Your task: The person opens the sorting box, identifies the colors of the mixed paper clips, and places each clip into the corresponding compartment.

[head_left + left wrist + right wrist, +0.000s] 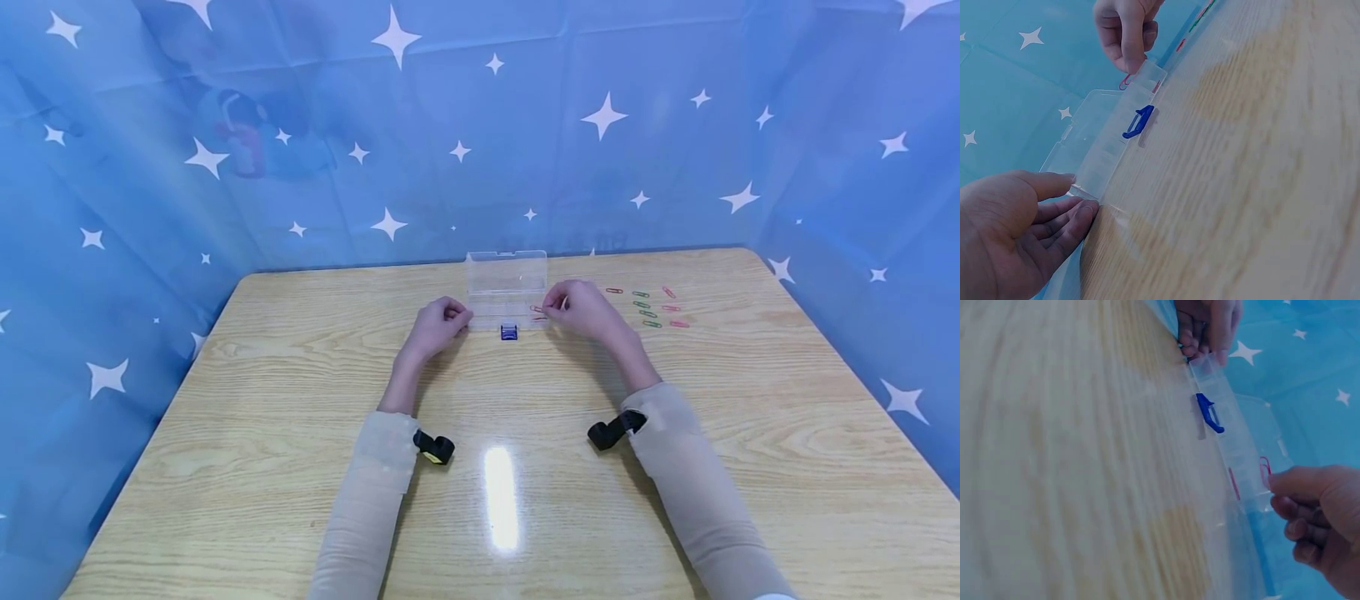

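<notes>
A clear plastic box [495, 305] with its lid raised stands near the table's back edge, a blue latch [509, 332] at its front. My left hand [441, 322] holds the box's left end, thumb on top and fingers at the side, as the left wrist view shows. Over the box's right end my right hand [583, 310] pinches a red paper clip [1265, 466] between thumb and fingertips. Another red paper clip [1234, 484] lies inside the box at that end.
Right of the box, several green paper clips [645, 313] lie in a column. Several pink and red paper clips [671, 308] lie beside them, and a single red one [614, 291] is nearer my right hand. A blue starred curtain [480, 167] hangs behind the wooden table [262, 400].
</notes>
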`<move>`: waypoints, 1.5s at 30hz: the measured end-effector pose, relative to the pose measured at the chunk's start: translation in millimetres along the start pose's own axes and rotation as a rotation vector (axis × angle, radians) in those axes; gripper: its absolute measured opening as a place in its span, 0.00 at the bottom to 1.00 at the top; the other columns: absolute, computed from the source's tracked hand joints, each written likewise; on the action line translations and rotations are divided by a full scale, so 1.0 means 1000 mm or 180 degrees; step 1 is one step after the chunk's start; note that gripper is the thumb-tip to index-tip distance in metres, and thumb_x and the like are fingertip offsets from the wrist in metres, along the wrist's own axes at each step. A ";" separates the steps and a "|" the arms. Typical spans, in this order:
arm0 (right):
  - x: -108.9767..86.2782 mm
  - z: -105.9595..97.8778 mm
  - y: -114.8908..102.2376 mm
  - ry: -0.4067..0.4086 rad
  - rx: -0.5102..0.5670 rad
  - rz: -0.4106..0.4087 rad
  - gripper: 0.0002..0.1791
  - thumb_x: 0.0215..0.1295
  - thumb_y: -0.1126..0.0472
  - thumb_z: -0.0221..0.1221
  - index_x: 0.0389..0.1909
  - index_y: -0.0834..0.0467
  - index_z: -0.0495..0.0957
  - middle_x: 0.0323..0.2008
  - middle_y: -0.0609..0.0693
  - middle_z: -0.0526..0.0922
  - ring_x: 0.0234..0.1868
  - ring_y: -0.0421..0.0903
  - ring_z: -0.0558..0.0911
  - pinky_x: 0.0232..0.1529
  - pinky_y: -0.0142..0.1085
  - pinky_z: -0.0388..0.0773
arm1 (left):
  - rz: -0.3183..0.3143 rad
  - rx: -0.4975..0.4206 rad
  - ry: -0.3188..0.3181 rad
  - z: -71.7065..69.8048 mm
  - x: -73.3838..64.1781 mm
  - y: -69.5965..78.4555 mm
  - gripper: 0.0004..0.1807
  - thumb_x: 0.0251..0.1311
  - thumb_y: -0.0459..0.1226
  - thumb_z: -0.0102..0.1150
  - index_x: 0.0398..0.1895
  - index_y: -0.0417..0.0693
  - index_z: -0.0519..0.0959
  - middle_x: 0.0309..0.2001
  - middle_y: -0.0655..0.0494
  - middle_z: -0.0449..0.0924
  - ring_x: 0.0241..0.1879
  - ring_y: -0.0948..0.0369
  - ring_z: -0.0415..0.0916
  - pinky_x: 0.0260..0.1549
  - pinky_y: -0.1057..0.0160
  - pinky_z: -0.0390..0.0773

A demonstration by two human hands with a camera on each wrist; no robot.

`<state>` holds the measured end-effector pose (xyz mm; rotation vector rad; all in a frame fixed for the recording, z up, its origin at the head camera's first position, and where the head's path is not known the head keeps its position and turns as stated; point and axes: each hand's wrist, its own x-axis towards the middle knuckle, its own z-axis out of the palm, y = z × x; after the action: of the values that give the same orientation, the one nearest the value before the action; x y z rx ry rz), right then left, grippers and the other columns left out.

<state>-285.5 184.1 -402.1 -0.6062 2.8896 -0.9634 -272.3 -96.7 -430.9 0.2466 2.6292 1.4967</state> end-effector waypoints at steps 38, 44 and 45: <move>-0.006 -0.041 0.061 0.0239 -0.0067 0.0282 0.15 0.74 0.60 0.57 0.53 0.66 0.82 0.46 0.61 0.83 0.45 0.57 0.79 0.48 0.52 0.74 | -0.0012 0.0047 0.0000 0.000 0.001 -0.001 0.15 0.74 0.43 0.56 0.49 0.38 0.78 0.37 0.48 0.82 0.36 0.57 0.80 0.34 0.64 0.76; -0.010 -0.050 0.072 0.0273 -0.0141 0.0418 0.16 0.74 0.60 0.57 0.53 0.66 0.81 0.46 0.62 0.82 0.44 0.57 0.78 0.45 0.52 0.74 | -0.0014 0.0027 -0.0014 -0.001 0.001 -0.001 0.15 0.74 0.43 0.56 0.49 0.38 0.78 0.37 0.48 0.82 0.36 0.57 0.80 0.33 0.64 0.76; -0.011 -0.051 0.073 0.0265 -0.0140 0.0449 0.16 0.74 0.59 0.57 0.54 0.66 0.80 0.46 0.62 0.82 0.44 0.57 0.78 0.45 0.52 0.74 | -0.0013 0.0022 -0.0014 -0.001 0.001 -0.001 0.15 0.74 0.43 0.56 0.49 0.38 0.78 0.37 0.48 0.82 0.36 0.57 0.80 0.33 0.64 0.76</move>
<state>-309.4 270.9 -404.5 -0.3666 2.9851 -0.9299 -273.1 -97.5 -431.2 0.2446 2.6305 1.4842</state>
